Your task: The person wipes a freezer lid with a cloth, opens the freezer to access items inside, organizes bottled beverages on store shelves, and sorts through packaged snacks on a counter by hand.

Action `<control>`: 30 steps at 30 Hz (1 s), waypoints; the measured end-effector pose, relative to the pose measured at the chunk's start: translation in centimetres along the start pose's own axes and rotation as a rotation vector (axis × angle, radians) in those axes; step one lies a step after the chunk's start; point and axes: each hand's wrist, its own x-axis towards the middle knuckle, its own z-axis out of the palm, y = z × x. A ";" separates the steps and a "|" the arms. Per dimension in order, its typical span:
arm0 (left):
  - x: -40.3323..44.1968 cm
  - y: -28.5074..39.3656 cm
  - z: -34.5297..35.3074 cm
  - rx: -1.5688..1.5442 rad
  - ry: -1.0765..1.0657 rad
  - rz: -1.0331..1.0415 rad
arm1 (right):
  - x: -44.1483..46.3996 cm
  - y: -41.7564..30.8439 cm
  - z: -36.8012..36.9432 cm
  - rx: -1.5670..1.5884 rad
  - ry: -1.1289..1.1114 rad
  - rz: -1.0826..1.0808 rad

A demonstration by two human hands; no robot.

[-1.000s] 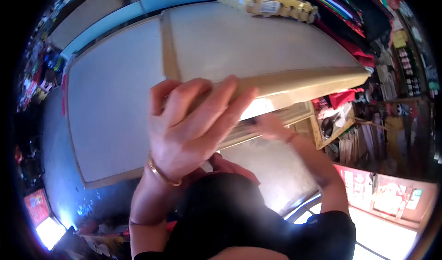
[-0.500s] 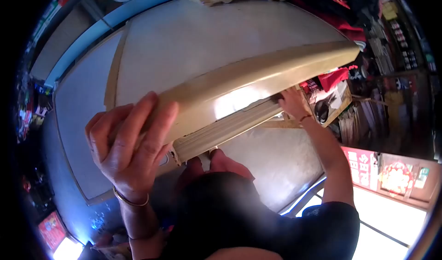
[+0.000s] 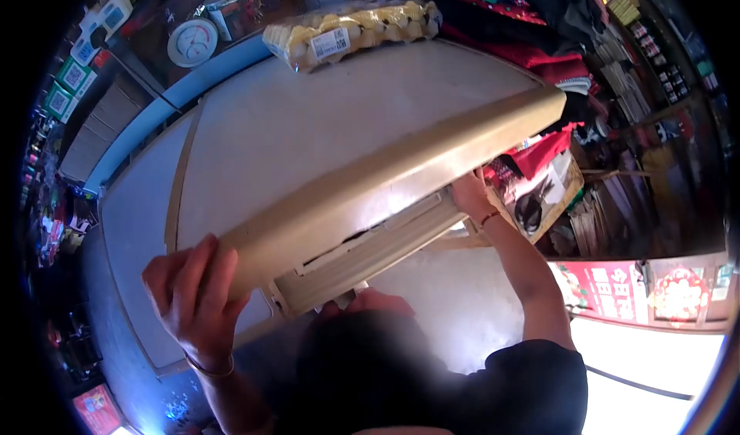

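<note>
A large pale lid-like panel (image 3: 308, 127) with a thick cream front edge (image 3: 401, 154) fills the middle of the head view. My left hand (image 3: 193, 292) is wrapped round the left end of that edge, fingers on top. Beneath the edge lies a cream ribbed strip (image 3: 362, 262) with a long slot. Against the right end of this strip, under the edge, is my right hand (image 3: 468, 194); its fingers are partly hidden, and I cannot tell what they grip. A wrapped yellow egg carton (image 3: 358, 33) with a white label sits on the panel's far side.
A round dial scale (image 3: 193, 42) stands beyond the panel. Red and dark cloth (image 3: 539, 65) is piled at the far right. A wooden box (image 3: 570, 192) holds dark and red items near my right hand. Crowded shelves (image 3: 663, 57) line the right side.
The view has shifted, so the egg carton and scale appear lower. My left hand and the cream edge sit further down-left in view. More of the slotted strip shows beneath the edge.
</note>
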 end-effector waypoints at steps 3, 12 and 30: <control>0.2 0.0 0.3 0.033 0.014 0.007 | 5.0 0.4 0.0 0.223 -0.086 0.083; -0.2 -0.6 -0.2 0.078 -0.120 0.037 | 22.6 5.4 2.8 0.423 -0.164 0.302; 0.1 -0.3 0.6 -0.044 0.107 0.079 | 0.4 -21.0 -14.8 0.586 -0.353 0.077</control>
